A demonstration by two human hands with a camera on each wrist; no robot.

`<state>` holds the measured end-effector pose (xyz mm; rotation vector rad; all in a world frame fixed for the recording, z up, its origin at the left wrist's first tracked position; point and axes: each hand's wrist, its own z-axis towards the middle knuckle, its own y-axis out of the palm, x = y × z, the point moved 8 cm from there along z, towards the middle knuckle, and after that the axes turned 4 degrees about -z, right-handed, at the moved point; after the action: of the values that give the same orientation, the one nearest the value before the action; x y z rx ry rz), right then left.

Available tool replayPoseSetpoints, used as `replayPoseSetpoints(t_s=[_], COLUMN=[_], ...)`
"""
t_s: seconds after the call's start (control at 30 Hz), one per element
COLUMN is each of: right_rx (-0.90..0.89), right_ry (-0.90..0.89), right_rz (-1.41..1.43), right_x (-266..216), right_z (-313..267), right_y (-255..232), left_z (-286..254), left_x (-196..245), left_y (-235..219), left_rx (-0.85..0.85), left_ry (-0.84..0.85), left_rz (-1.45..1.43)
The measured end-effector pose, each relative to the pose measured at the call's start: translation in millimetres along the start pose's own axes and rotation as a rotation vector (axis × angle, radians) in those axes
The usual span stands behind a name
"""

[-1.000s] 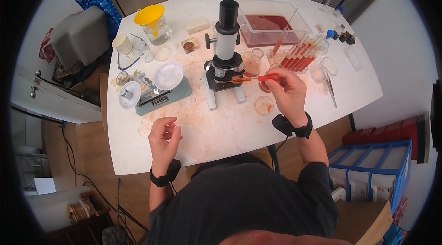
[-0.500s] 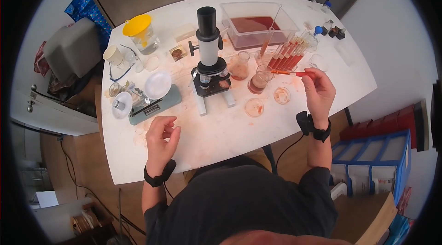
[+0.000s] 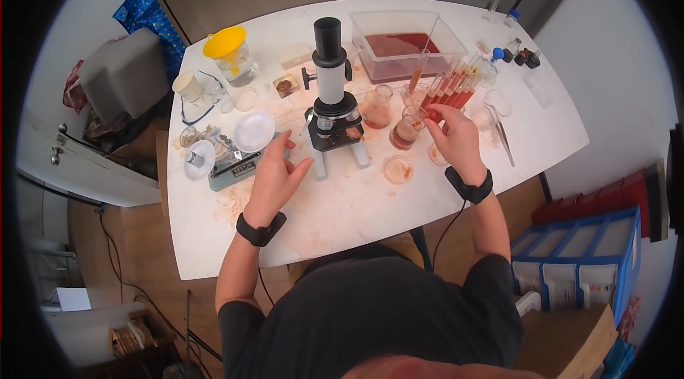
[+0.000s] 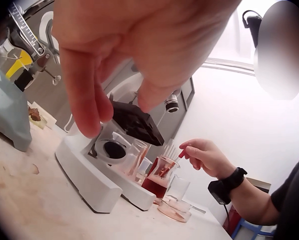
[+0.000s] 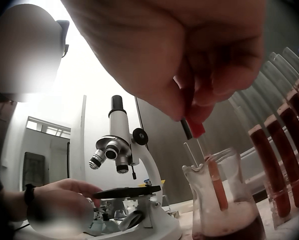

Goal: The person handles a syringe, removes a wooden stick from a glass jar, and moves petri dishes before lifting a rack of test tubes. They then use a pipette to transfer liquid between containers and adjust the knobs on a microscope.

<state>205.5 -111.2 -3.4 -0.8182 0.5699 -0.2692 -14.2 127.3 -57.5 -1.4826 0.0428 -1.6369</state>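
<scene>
My right hand (image 3: 459, 140) pinches the red bulb (image 5: 195, 127) of a dropper. The hand is over a glass beaker (image 3: 403, 139) of dark red liquid, with the dropper's stem pointing down at its mouth in the right wrist view. My left hand (image 3: 276, 176), fingers apart and loosely bent, hovers just left of the microscope (image 3: 330, 83). In the left wrist view its fingertips overlap the black stage (image 4: 137, 122). A reddish smear (image 3: 352, 133) marks the stage. The conical flask (image 3: 377, 108) stands between microscope and beaker.
A rack of test tubes (image 3: 456, 87) with red liquid stands behind the right hand. Further back is a plastic tub (image 3: 356, 30) of red liquid. Petri dishes (image 3: 397, 170) and tweezers (image 3: 506, 144) lie at right. A balance (image 3: 235, 174) sits left, with a yellow funnel (image 3: 225, 42) behind.
My right hand first moved right from the microscope stage with the dropper, then came back left over the beaker. My left hand has moved forward and right towards the microscope.
</scene>
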Motion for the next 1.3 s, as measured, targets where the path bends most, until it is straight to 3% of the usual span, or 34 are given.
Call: replayPoseSetpoints(t_s=[0.13, 0.33, 0.43, 0.53, 0.63, 0.77, 0.87, 0.93, 1.03, 1.13, 1.23, 1.3], right_rx=[0.045, 0.192, 0.156, 0.012, -0.136, -0.266, -0.381, -0.490, -0.335, -0.367, -0.374, -0.354], right_ry=[-0.017, -0.144, -0.150, -0.174, -0.198, -0.107, -0.101, -0.092, 0.010, 0.112, -0.050, -0.041], right_rz=[-0.204, -0.251, -0.251, 0.072, 0.190, 0.269, 0.297, 0.268, 0.461, 0.490, 0.289, 0.297], right_x=[-14, -43, -43, -58, -75, -62, -64, -73, -61, -49, -54, -57], right_z=[-2, -4, -3, -5, -6, 4, 6, 5, 3, 6, 12, 11], right_y=[-13, -23, -18, -3, 32, 72, 82, 79, 82, 89, 94, 93], left_z=[4, 12, 14, 14, 16, 17, 16, 17, 16, 17, 15, 16], left_x=[3, 9, 8, 6, 6, 4, 3, 8, 8, 8, 10, 11], left_y=[5, 10, 11, 11, 13, 15, 15, 15, 16, 18, 18, 17], left_rx=[-0.024, -0.023, -0.017, -0.013, -0.010, -0.004, 0.038, 0.003, -0.009, 0.004, 0.000, 0.001], left_ry=[0.019, 0.051, 0.061, 0.053, 0.064, 0.018, 0.077, -0.009, -0.024, 0.016, -0.005, -0.015], left_rz=[0.057, 0.130, 0.150, 0.152, 0.187, 0.174, 0.195, 0.146, 0.139, 0.155, 0.136, 0.120])
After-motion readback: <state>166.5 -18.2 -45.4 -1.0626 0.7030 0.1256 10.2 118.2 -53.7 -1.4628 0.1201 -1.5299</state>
